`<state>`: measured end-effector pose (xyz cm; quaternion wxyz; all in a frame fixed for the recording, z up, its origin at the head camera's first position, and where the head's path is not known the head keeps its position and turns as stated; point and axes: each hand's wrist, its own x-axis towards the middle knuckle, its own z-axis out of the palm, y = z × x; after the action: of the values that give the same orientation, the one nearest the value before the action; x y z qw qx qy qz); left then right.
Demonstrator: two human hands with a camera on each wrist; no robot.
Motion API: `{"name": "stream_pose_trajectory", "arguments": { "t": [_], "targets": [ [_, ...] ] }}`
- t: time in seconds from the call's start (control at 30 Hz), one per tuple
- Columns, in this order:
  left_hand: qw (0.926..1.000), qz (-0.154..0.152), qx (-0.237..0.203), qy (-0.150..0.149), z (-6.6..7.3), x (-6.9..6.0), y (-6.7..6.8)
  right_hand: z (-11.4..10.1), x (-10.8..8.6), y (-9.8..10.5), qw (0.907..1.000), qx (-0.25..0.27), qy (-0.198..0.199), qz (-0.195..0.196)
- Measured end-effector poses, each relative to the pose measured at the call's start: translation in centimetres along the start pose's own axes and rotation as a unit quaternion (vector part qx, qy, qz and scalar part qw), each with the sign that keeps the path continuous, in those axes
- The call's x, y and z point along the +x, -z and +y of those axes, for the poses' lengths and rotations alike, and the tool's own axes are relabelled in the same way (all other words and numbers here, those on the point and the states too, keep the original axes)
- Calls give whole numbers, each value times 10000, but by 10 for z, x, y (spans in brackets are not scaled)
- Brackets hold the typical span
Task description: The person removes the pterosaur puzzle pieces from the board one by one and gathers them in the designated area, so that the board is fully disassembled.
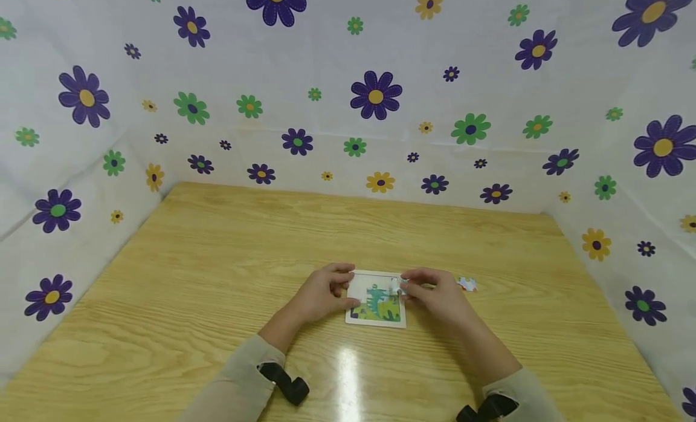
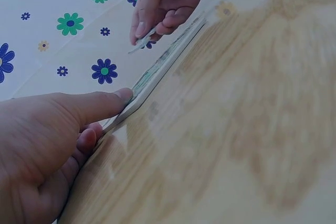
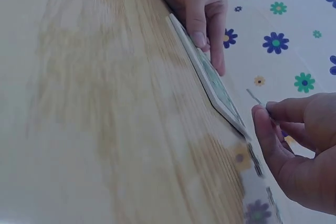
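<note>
A small square jigsaw puzzle tray with a pale rim lies on the wooden table, a green dinosaur picture filling its lower and right parts. My left hand grips its left side, thumb on the rim and fingers bent at the far left corner. Between thumb and fingertips, my right hand pinches a puzzle piece over the tray's right side. In the right wrist view this piece is tilted and raised off the tray. The left wrist view shows the left thumb pressing the tray's edge.
Loose puzzle pieces lie on the table just right of the right hand. The wooden table stretches around the tray. White cloth with printed flowers stands along its back and both sides. Each sleeve carries a black strap.
</note>
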<state>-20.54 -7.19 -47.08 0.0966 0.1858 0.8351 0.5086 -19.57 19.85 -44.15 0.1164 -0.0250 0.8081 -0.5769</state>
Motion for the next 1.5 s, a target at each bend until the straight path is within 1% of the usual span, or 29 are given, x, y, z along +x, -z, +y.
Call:
{"name": "stream_pose_trajectory", "arguments": {
  "t": [0.1, 0.2, 0.3, 0.4, 0.5, 0.57, 0.67, 0.77, 0.9, 1.07, 1.17, 1.37, 1.5],
  "targets": [
    [10000, -37, -50, -15, 0, 1, -4, 6, -6, 10, 9998, 59, -148, 141],
    [10000, -60, -60, -17, 1, 1, -6, 10, -10, 17, 9993, 129, -295, 165],
    [10000, -26, -33, -6, 1, 1, -5, 11, -12, 19, 9991, 186, -358, 140],
    [10000, 12, 13, 18, 1, 1, -3, 11, -10, 18, 9993, 92, -334, 142],
    [10000, 18, 45, 68, 1, 1, 0, 10, -9, 14, 9994, -137, -268, 196],
    [9999, 6, 50, 87, 1, 1, 0, 11, -9, 12, 9987, -341, -233, 310],
    [9999, -6, 21, 98, 1, 2, 0, 10, -12, 9, 9949, -827, -195, 548],
    [9999, -12, 20, 127, 0, 1, 0, 8, -15, 7, 9889, -1272, -156, 756],
    [9999, 2, 41, 144, -2, 2, 0, 4, -18, 4, 9840, -1559, -112, 857],
    [9999, 16, 39, 128, -2, 1, 0, 2, -20, 4, 9789, -1846, -127, 871],
    [9999, -7, -6, 133, -1, 0, 0, 4, -19, 5, 9809, -1777, -101, 786],
    [10000, -5, 8, 68, -2, 0, 0, 7, -12, 8, 9894, -1293, 28, 662],
    [10000, 10, 18, 63, -2, 0, 0, 6, -11, 8, 9924, -1092, 125, 552]
  ]
}}
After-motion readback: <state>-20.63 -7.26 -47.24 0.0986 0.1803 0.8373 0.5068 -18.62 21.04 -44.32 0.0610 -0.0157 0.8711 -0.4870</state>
